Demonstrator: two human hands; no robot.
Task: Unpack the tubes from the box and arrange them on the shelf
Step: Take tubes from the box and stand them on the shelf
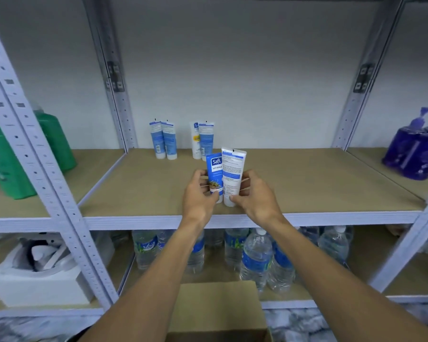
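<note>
Blue Safi tube (215, 174) held in the left grip (199, 193) and white tube (232, 174) held in the right grip (255, 196) are likely needing level, cap-down seating on the shelf (307, 183) mid-frame.

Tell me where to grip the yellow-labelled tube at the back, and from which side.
Probably pinch the yellow-labelled tube mid-body from the front-left: it stands upright on its cap, its left side free, while a blue tube crowds its right.

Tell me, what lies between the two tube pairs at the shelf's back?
Nothing: the head view shows bare shelf board between the left pair and the right pair.
</note>
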